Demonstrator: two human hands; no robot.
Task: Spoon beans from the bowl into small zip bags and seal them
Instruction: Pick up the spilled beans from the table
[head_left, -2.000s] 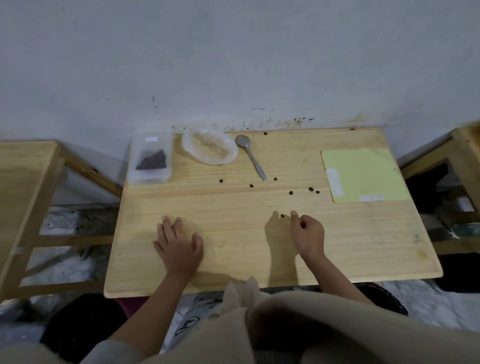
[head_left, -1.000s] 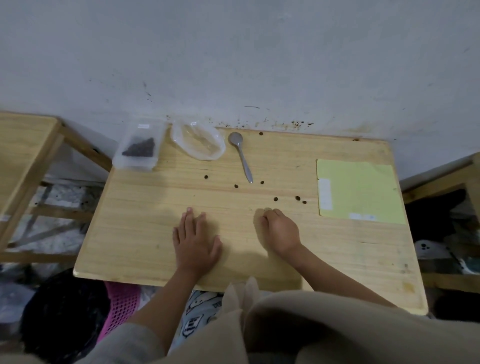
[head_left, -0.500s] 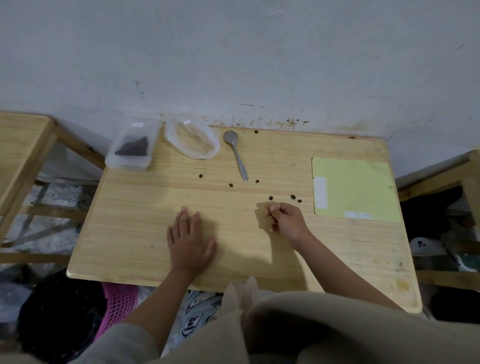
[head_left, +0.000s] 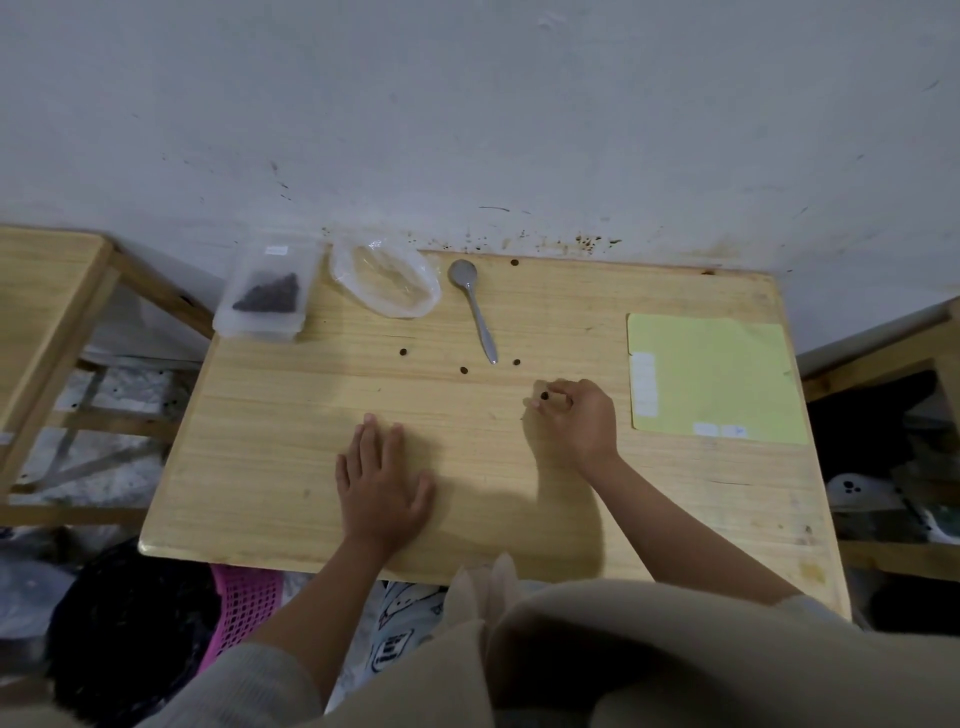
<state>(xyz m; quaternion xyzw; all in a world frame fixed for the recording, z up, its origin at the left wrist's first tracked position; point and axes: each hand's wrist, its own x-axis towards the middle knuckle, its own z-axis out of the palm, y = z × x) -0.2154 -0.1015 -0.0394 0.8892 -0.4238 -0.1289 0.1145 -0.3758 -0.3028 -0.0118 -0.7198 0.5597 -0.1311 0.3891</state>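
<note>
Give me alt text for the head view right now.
The right hand pinches a spilled bean above a wooden table while the left hand rests flat. Farther back lie a spoon, an empty clear bowl, a container of beans and loose beans.

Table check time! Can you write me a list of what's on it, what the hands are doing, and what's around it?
Surface: wooden table, scuffed.
Job's things: spoon lying flat; clear bowl; lidded tub with dark beans; loose beans scattered.
Clutter: yellow sheet.
Grippers: left hand flat on table; right hand pinching one bean.
Cables: nothing seen.
Surroundings: stained wall, pink basket below.
</note>
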